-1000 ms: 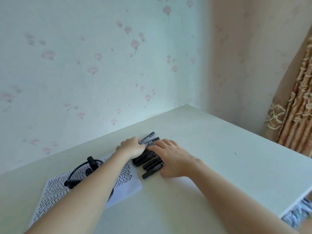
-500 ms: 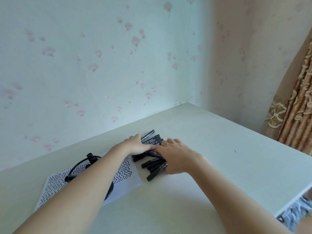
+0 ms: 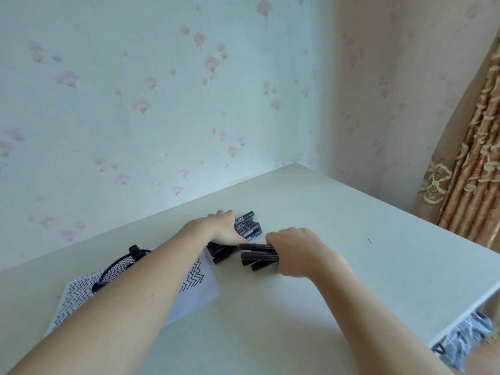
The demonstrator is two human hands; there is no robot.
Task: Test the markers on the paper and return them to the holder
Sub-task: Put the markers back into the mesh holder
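Note:
Several black markers [image 3: 247, 226] lie in a loose pile on the pale table [image 3: 351, 239]. My left hand [image 3: 219, 228] covers the far part of the pile, fingers curled over some markers. My right hand [image 3: 295, 253] grips a bundle of markers [image 3: 259, 255] whose ends stick out to the left. A sheet of paper [image 3: 194, 288] covered in black zigzag lines lies at the left. On it stands a black mesh holder [image 3: 119, 269], mostly hidden behind my left forearm.
The table sits in a corner of flowered wallpaper walls. A patterned curtain [image 3: 473, 158] hangs at the right. The table's right edge [image 3: 460, 318] runs diagonally, with patterned cloth [image 3: 465, 336] below it.
My right hand has curled round a bundle of markers and drawn them apart from the rest. The left hand has stayed on the far markers.

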